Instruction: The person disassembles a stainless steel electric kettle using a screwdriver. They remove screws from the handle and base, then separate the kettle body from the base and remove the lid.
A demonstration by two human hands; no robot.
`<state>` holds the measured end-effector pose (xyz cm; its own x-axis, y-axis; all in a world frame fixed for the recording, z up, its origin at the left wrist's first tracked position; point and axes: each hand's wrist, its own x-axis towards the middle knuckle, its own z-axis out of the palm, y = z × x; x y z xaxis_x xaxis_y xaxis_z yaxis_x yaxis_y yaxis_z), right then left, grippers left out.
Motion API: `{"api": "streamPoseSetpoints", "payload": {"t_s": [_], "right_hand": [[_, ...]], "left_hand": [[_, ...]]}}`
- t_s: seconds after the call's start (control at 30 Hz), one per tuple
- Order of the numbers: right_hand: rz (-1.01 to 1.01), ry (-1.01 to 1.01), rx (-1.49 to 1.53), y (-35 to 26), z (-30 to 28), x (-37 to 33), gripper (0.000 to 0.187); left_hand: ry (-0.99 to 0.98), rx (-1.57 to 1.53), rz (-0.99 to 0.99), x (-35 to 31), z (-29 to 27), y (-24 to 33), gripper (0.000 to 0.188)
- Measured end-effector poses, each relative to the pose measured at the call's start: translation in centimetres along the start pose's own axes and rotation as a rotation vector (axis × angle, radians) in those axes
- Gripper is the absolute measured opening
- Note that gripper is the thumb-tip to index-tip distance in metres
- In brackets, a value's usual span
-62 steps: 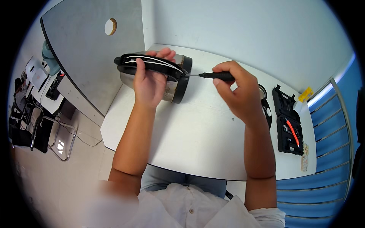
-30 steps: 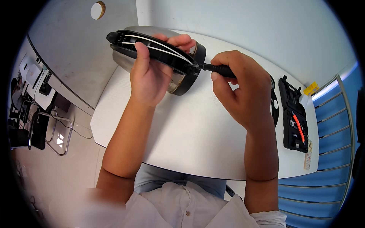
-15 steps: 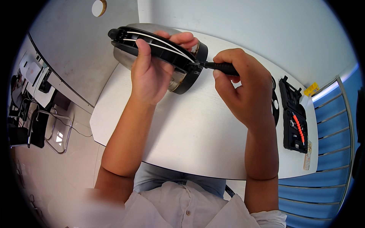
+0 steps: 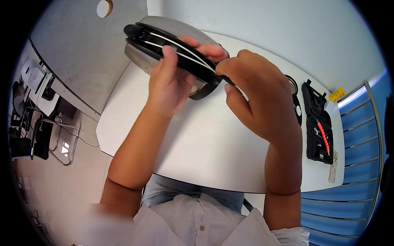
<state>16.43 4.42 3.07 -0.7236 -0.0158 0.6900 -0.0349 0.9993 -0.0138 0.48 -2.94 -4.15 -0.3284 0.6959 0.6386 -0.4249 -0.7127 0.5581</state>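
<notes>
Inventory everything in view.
Table: 1, white, centre.
Kettle: 1, silver/black, above table.
Wires: 2, white, kettle handle.
Screwdriver: 1, black, beside kettle, mostly hidden.
Tool case: 1, black, right.
Flexible shaft: 1, orange, on case.
Part-hidden object: 1, black, left of case.
Small object: 1, yellow, behind case.
Strip: 1, pale, near case.
Partition: 1, grey, upper left.
Railing: 1, silver, right.
Chair: 1+, black, left.
Clutter: uncountable, mixed, far left.
Shirt: 1, white, bottom.
Left hand: 1, on kettle.
Right hand: 1, on screwdriver.
</notes>
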Motion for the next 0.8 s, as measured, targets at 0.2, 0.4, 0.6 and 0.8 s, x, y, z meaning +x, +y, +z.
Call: {"api": "streamPoseSetpoints", "payload": {"t_s": [0.2,0.4,0.6,0.8], "right_hand": [[0.058,0.013,0.055,1.2,-0.3,-0.2,0.017],[0.341,0.347,0.268,3.2,0.0,-0.3,0.024],[0.283,0.288,0.226,4.2,-1.1,-0.6,0.018],[0.109,0.299,0.299,4.5,-1.2,-0.5,0.016]], "left_hand": [[0.077,-0.019,-0.014,2.1,0.7,-0.7,0.049],[0.292,0.041,-0.031,5.8,4.4,-1.7,0.039],[0.43,-0.136,-0.093,7.5,5.2,-2.4,0.025],[0.355,-0.222,-0.261,7.8,4.8,-1.7,0.022]]}}
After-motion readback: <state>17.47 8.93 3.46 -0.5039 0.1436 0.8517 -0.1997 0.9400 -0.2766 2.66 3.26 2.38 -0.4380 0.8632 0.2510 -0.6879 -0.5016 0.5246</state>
